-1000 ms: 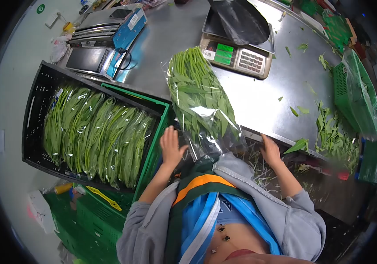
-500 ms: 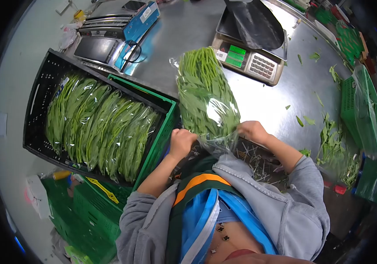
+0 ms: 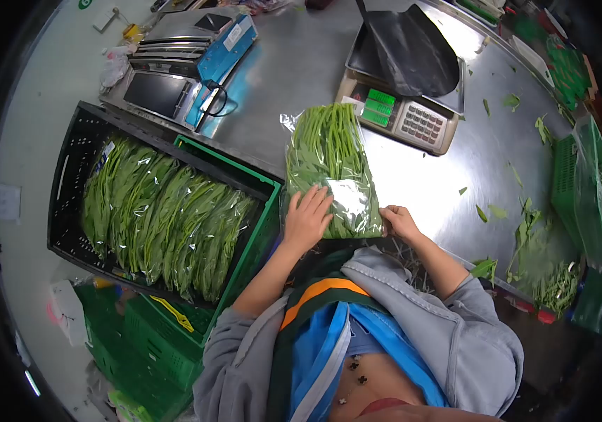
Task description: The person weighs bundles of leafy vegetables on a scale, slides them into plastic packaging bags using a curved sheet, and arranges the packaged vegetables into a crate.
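Observation:
A clear plastic bag of leafy greens lies on the metal table in front of me, its stems toward the far end and its leaves toward me. My left hand rests flat on the bag's lower left side with fingers stretched out. At the lower right corner, my right hand has its fingers closed in a pinch on the plastic. The near end of the bag now lies at the table's front edge. To the left, a black crate holds several similar bagged greens packed side by side.
A weighing scale with a black scoop on top stands beyond the bag. A blue-sided machine sits at the back left. Loose leaves and a green basket are on the right. Green crates stand below left.
My left hand has let go of the near left edge and now lies flat on the bag. The bag's loose near end no longer hangs toward me. The bag has shifted slightly nearer.

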`<state>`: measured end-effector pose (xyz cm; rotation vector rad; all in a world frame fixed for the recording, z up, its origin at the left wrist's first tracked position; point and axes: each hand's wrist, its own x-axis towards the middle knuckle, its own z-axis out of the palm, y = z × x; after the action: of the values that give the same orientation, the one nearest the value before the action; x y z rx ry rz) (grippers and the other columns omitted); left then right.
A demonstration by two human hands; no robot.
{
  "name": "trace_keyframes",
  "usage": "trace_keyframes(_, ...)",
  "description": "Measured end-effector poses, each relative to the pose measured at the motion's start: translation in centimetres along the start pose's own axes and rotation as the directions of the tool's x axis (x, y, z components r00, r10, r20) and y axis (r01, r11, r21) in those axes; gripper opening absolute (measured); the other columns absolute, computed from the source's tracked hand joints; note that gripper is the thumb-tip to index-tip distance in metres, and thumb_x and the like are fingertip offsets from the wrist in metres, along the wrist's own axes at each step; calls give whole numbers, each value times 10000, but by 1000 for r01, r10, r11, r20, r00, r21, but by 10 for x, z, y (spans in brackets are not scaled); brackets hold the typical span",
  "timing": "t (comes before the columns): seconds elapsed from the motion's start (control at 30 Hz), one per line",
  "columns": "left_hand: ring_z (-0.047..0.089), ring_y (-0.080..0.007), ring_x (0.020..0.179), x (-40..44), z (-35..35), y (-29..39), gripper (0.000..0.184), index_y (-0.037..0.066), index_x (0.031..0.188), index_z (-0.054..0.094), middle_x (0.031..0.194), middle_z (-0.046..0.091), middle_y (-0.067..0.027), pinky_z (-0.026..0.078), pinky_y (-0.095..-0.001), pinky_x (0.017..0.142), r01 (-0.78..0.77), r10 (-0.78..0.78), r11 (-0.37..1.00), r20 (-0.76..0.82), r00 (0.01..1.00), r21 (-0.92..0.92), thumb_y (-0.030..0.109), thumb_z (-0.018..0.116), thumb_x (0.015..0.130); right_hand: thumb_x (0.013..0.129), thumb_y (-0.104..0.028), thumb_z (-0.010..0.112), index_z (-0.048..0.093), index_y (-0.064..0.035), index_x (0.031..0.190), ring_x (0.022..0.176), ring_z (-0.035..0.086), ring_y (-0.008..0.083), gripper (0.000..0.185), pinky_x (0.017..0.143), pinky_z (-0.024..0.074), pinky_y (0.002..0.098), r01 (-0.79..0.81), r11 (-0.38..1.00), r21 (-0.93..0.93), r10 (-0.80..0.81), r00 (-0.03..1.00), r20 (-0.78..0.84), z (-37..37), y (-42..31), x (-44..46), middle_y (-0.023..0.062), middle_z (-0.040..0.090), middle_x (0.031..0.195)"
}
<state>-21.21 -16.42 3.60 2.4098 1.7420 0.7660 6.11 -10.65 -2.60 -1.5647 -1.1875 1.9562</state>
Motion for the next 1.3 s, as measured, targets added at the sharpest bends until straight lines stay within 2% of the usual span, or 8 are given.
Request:
trace_keyframes(0.07,351,-285,1282,8,34,-18,492,66,1220,503,1335,440,-113,243,-477,1028,73,-81,996,153,985,56,230,643,777,866,-154,571,550,3,881,576,584,188,159,541,478,311,-40,988,-152,41,999,5,-5,-20,-1,100,580,678)
trace_keyframes(0.13,344,-287,1286,14,38,-14,486,65,1219,509,1344,431,-116,235,-481,1036,87,-91,996,128,988,32,232,639,781,788,-109,616,527,23,1028,876,593,283,288,760,468,361,360,421,-833,-801,578,-154,7,-38,-12,172,590,934)
trace_keyframes(0.3,373,-297,1251,39,57,-23,387,49,1163,535,1308,448,-151,270,-482,1003,204,-206,978,61,977,33,175,564,798,773,-278,645,432,-23,1257,1238,350,368,587,1009,285,443,564,238,-791,-748,626,221,65,-63,12,203,395,1311)
trace_keyframes(0.5,510,-408,1061,78,55,-101,519,14,1292,366,1115,554,-258,402,-488,874,792,-784,590,126,608,-156,303,505,884,830,-209,618,375,43,1285,1158,465,317,574,960,391,383,363,929,66,-343,916,-210,25,5,64,232,447,1273)
trace_keyframes(0.6,540,-427,1036,92,76,-107,703,-8,1302,355,1099,560,-297,424,-462,885,871,-812,455,317,491,-185,491,511,833,794,-155,655,448,37,1233,977,596,261,521,864,479,358,-165,916,366,41,945,324,14,-52,85,161,588,1106)
trace_keyframes(0.9,473,-210,1166,-17,-56,-78,735,33,1370,326,1292,475,-109,395,-353,969,101,-472,-500,368,801,-860,250,710,781,551,-79,835,472,22,1218,1007,576,238,767,898,449,346,310,921,237,-390,710,587,88,-143,13,107,600,1071)
trace_keyframes(1.17,567,-237,1041,-126,-250,-178,582,45,1189,520,1111,607,-101,448,-359,887,-15,-767,376,-321,555,-927,154,757,669,718,-98,692,571,0,1151,1049,587,248,460,873,467,346,586,780,221,-507,384,772,296,-236,72,160,586,1166)
trace_keyframes(1.3,502,-277,1137,-195,-274,-313,564,80,1274,449,1252,513,-115,401,-416,939,645,-788,616,-328,521,-452,303,627,788,545,135,571,597,-76,1133,1040,579,330,625,851,474,358,938,-346,-8,-806,-294,513,460,-339,-22,151,593,1149)
